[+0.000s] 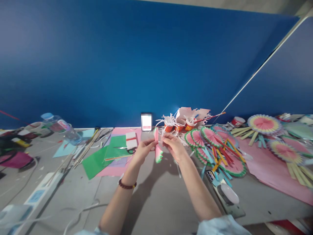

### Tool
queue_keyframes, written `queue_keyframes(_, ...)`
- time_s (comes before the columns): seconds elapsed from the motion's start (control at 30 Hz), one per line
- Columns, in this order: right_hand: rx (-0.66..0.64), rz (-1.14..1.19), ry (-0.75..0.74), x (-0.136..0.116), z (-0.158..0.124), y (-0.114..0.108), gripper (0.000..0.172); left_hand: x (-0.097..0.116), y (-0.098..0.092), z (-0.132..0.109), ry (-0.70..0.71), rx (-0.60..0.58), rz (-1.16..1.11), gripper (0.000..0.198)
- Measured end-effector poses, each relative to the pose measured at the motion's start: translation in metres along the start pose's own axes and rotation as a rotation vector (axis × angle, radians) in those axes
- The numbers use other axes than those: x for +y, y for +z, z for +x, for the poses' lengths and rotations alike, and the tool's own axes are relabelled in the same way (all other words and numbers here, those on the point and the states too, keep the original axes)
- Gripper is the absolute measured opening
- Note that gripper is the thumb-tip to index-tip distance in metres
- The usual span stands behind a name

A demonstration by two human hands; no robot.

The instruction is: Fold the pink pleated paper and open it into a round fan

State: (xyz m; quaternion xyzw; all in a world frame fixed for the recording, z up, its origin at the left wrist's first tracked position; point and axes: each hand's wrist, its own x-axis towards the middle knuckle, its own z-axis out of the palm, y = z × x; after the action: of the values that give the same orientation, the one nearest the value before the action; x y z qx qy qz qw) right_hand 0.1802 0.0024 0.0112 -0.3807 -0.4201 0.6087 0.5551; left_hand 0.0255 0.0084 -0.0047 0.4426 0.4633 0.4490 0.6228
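Observation:
My left hand (144, 149) pinches a narrow, pleated pink paper strip (158, 153) at its middle. The strip stands roughly upright above the table, with green and white zigzag edges at its ends. Close beside it, on the right, my right hand (174, 146) has its thumb and fingers closed on a thin white strip (162, 133). I cannot tell whether that strip touches the pink paper. Left of my left hand, black-handled scissors (131, 150) lie on green paper (116, 145), near a white pad with a red band (131, 141).
Finished paper fans (212, 136) are piled on the right, beside a phone (210, 175) and a white mouse (229, 193). Red cups (190, 124) and an upright screen (146, 122) stand by the blue wall. A bottle (62, 127) and power strip (39, 191) are on the left.

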Motion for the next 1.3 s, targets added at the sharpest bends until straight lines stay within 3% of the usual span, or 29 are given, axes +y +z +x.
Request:
queue_keyframes(0.33,0.096,-0.231,-0.159,0.0045,0.0033,-0.0022,0.026,-0.0018,-0.0009,-0.0026,0.055,-0.134,-0.025,0.052)
queue_keyframes(0.6,0.097,-0.365,-0.297,0.0055,0.0043,-0.0034,0.019,-0.0044,-0.0046,-0.0014,0.018,-0.139,-0.073,0.050)
queue_keyframes(1.3,0.116,-0.404,-0.331,0.0069,0.0027,-0.0019,0.015,-0.0026,-0.0042,-0.0019,-0.027,-0.170,-0.157,0.042)
